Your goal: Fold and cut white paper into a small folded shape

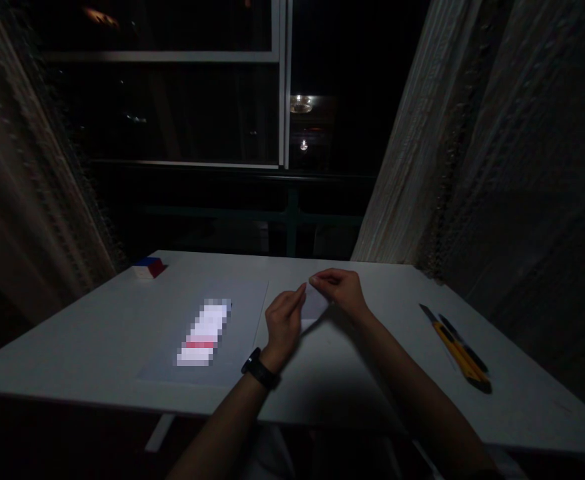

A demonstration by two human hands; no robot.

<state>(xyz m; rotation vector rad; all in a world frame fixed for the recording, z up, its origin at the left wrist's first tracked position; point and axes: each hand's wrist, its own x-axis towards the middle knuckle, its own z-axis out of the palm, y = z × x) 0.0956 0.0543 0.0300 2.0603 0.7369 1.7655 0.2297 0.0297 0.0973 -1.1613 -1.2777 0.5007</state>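
Observation:
My left hand [283,323], with a black watch on its wrist, and my right hand [341,288] both pinch a small piece of white paper [314,303] just above the white table [97,333]. The left fingers grip the paper's left edge. Those of the right hold its top corner. The paper looks folded, its lower part resting near the tabletop.
A large pale sheet [242,313] with a blurred rectangular item [204,331] on it lies left of my hands. A yellow utility knife [457,350] and a dark pen [465,343] lie at the right. A red-blue-white block [148,267] sits at the far left corner. Curtains flank a dark window.

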